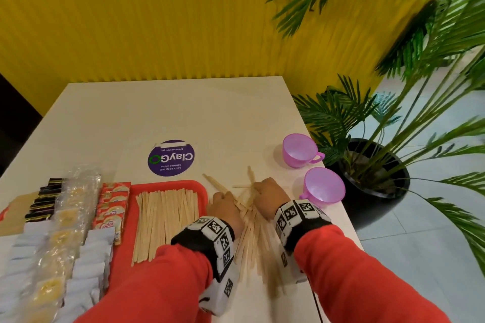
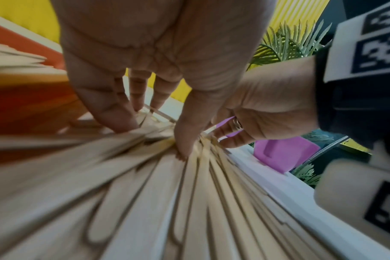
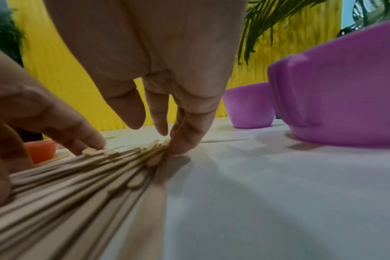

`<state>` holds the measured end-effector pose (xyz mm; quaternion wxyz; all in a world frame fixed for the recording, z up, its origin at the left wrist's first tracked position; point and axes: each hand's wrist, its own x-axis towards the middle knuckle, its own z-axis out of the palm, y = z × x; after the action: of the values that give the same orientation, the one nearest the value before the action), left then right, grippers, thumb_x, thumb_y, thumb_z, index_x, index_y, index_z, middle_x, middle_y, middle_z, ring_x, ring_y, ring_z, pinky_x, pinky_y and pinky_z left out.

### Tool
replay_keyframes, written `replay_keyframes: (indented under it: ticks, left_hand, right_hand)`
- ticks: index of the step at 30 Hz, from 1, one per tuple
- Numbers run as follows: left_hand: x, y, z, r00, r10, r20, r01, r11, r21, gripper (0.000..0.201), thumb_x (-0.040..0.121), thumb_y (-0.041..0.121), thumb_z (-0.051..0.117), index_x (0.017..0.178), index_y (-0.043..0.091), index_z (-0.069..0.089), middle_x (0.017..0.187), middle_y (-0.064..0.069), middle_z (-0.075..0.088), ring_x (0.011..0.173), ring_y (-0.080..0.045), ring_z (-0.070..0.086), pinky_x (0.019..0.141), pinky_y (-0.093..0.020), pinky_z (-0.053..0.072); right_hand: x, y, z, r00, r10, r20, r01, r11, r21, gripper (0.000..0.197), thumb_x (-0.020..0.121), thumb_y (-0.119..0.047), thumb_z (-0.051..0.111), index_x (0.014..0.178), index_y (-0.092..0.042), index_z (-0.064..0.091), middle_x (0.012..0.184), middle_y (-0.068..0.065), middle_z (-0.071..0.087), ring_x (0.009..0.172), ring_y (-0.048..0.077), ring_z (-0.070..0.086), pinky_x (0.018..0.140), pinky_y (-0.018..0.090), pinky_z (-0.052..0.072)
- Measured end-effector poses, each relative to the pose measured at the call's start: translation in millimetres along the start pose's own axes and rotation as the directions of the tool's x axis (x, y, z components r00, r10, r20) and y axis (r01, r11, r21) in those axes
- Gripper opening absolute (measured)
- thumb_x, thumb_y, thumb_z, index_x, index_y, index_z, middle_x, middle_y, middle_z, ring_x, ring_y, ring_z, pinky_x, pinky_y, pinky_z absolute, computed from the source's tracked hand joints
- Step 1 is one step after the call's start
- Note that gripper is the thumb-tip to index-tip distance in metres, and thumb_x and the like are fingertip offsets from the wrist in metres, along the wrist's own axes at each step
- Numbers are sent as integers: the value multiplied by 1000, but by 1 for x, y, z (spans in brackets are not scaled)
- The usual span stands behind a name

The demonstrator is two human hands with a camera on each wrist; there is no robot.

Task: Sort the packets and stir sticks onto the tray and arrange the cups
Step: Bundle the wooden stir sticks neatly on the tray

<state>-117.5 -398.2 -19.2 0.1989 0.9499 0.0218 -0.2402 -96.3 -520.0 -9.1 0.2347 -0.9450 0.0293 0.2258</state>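
A loose pile of wooden stir sticks (image 1: 252, 233) lies on the white table just right of the red tray (image 1: 168, 185). My left hand (image 1: 223, 204) presses the pile's left side with straight fingers (image 2: 122, 123) and thumb. My right hand (image 1: 267, 191) touches the pile's far right end with its fingertips (image 3: 180, 147). A neat row of stir sticks (image 1: 165, 217) lies in the tray. Left of it sit red packets (image 1: 112, 204), white packets (image 1: 89, 257), clear packets (image 1: 65, 217) and black packets (image 1: 44, 199). Two purple cups (image 1: 299, 149) (image 1: 324, 186) stand right of my hands.
A purple round sticker (image 1: 172, 157) is on the table beyond the tray. The table's right edge runs close behind the cups, with a potted palm (image 1: 372, 165) on the floor beside it. A yellow ribbed wall stands behind the table.
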Motion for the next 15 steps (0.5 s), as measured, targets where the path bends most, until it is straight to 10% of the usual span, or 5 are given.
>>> replay_keyframes:
  ticks: [8,15]
  left_hand:
    - [-15,-2,-4,998,21,51,-15,994,-108,57,85,18,55,138,11,36,145,-6,31,126,-25,42,105,-32,39]
    - [-18,0,-13,992,24,122,3,975,-223,46,92,8,45,138,8,40,142,-13,40,123,-31,48,96,-31,43]
  right_hand:
    - [-13,6,9,979,198,-56,-204,969,-139,67,76,-52,62,125,-11,45,128,9,37,120,32,39,99,42,42]
    - [-25,-7,17,970,242,24,-240,968,-75,73,73,-49,68,129,-9,43,128,11,34,121,34,42,100,40,42]
